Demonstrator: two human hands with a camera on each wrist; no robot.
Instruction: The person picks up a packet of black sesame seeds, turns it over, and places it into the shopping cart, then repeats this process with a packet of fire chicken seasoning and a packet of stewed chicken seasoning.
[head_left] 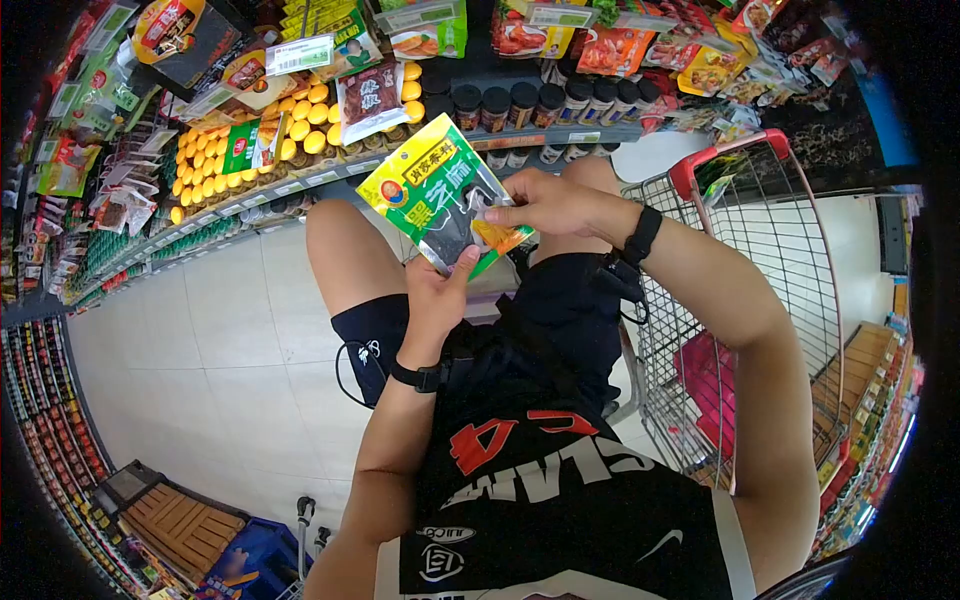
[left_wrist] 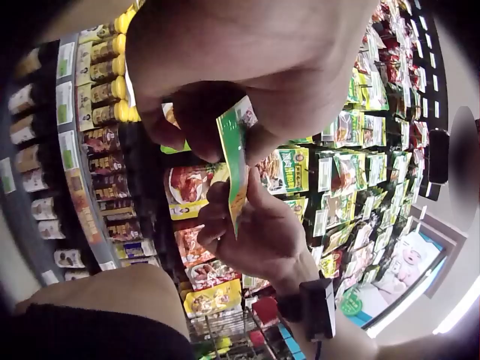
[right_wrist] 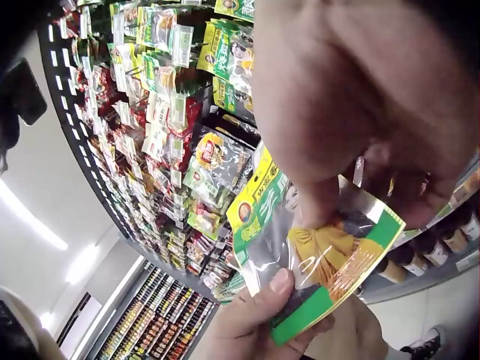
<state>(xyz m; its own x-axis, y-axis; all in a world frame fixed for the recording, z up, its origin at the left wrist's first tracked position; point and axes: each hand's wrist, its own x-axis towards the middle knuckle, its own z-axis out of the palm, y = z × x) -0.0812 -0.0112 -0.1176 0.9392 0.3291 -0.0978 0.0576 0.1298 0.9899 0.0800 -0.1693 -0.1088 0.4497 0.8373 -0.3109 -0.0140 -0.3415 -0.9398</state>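
Observation:
Both hands hold a flat green and yellow packet of black sesame seeds [head_left: 440, 195] above the lap, its printed front facing up. My left hand [head_left: 437, 300] grips the lower edge, thumb on the front. At the packet's right side my right hand [head_left: 565, 208] pinches it, thumb across the front. The left wrist view catches the packet [left_wrist: 235, 169] nearly edge-on between the two hands. In the right wrist view the left thumb lies on the clear part of the packet [right_wrist: 315, 247], while the right fingers partly cover its upper edge.
A wire shopping cart [head_left: 740, 290] with a red handle and a pink item [head_left: 708, 390] stands at the right. Ahead, shelves hold yellow-capped bottles [head_left: 215, 160], dark jars [head_left: 495, 105] and hanging packets [head_left: 610, 50]. A wooden-slatted display [head_left: 180, 520] is at lower left on the tiled floor [head_left: 230, 370].

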